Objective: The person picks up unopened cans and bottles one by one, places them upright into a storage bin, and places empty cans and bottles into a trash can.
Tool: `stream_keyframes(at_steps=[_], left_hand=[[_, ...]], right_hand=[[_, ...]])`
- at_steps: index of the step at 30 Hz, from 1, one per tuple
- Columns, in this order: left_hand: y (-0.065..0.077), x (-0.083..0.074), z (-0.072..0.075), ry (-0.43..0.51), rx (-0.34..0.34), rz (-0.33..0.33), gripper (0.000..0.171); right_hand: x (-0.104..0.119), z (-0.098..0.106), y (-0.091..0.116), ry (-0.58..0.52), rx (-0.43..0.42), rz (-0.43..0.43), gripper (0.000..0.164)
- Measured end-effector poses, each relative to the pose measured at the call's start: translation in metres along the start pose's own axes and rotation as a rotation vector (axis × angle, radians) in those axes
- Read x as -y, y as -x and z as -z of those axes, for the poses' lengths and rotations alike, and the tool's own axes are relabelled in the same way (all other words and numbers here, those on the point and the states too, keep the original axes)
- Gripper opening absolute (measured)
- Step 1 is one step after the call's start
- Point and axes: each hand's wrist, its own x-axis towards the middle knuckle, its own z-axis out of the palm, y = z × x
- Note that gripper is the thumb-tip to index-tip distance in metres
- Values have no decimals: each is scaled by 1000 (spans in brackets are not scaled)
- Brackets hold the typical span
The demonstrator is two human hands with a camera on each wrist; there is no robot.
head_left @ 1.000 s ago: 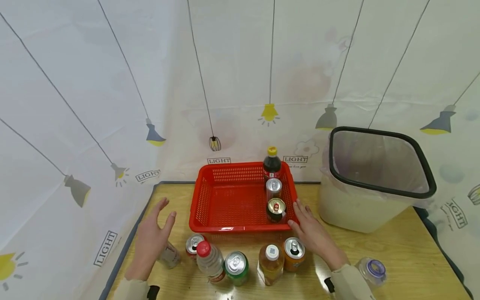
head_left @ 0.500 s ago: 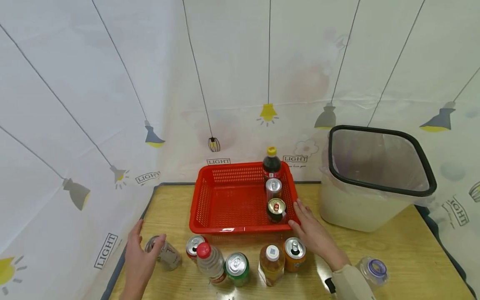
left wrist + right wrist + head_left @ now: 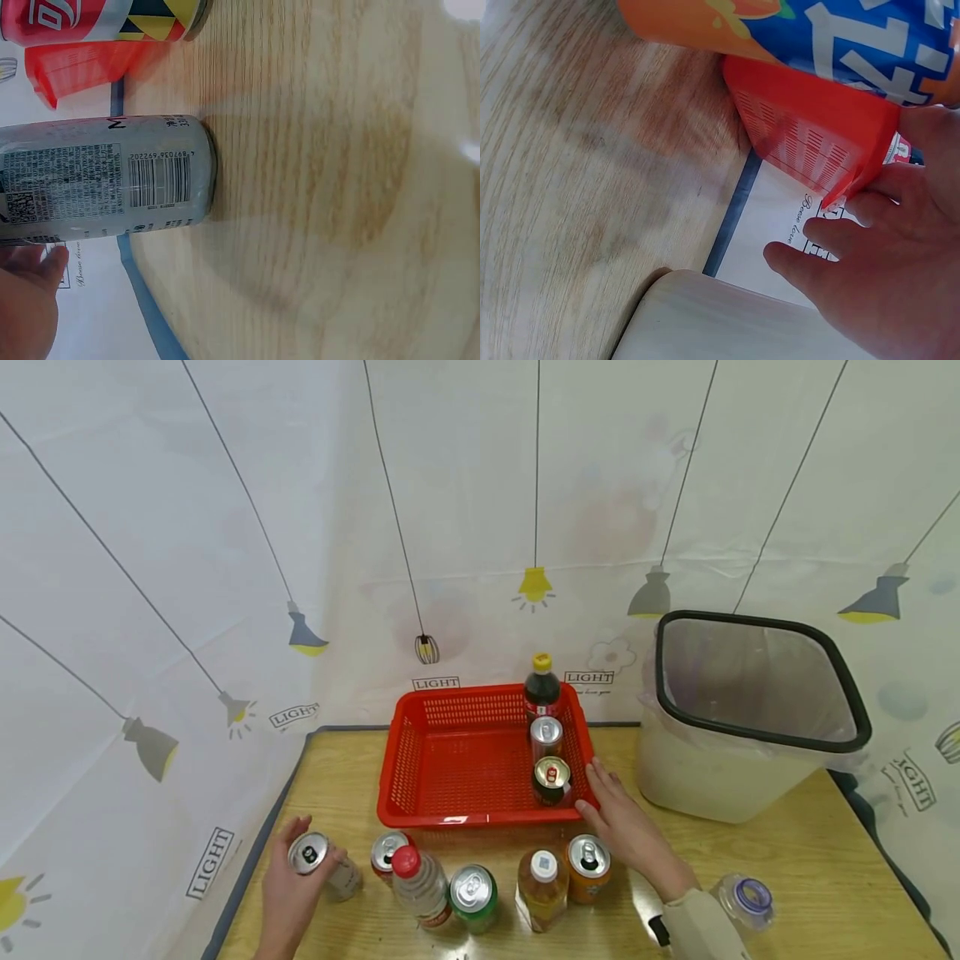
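My left hand (image 3: 292,885) is round the upper part of a grey drink can (image 3: 341,878) standing on the left of the table, thumb on one side and fingers on the other. In the left wrist view the grey can (image 3: 105,180) shows its barcode. My right hand (image 3: 630,831) rests with extended fingers on the right rim of the red basket (image 3: 457,817). Inside the basket, along its right side, stand a cola bottle (image 3: 542,689) with a yellow cap, a silver can (image 3: 546,735) and a dark can (image 3: 552,781) with a gold top.
In front of the basket stand a red can (image 3: 386,847), a red-capped bottle (image 3: 423,889), a green can (image 3: 473,897), a white-capped bottle (image 3: 542,893) and an orange can (image 3: 587,868). A lined bin (image 3: 705,777) stands right; a purple-rimmed clear bottle (image 3: 742,902) lies near it.
My left hand has come down from above onto the grey can, and its fingers have closed round the can's top. The right hand has stayed at the basket's rim.
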Motion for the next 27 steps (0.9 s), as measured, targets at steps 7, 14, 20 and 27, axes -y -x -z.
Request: stream_keyframes(at_steps=[7, 14, 20, 27], left_hand=[[1, 1, -5, -6, -32, 50, 47], [-1, 3, -11, 11, -81, 52, 42], [-3, 0, -3, -9, -150, -16, 38], [-18, -40, 14, 73, -166, -122, 42]], right_hand=[[1, 1, 1, -4, 5, -5, 66], [2, 2, 1, -6, 12, -13, 65], [2, -1, -2, -3, 30, -6, 66], [-2, -2, 0, 9, 13, -11, 66]])
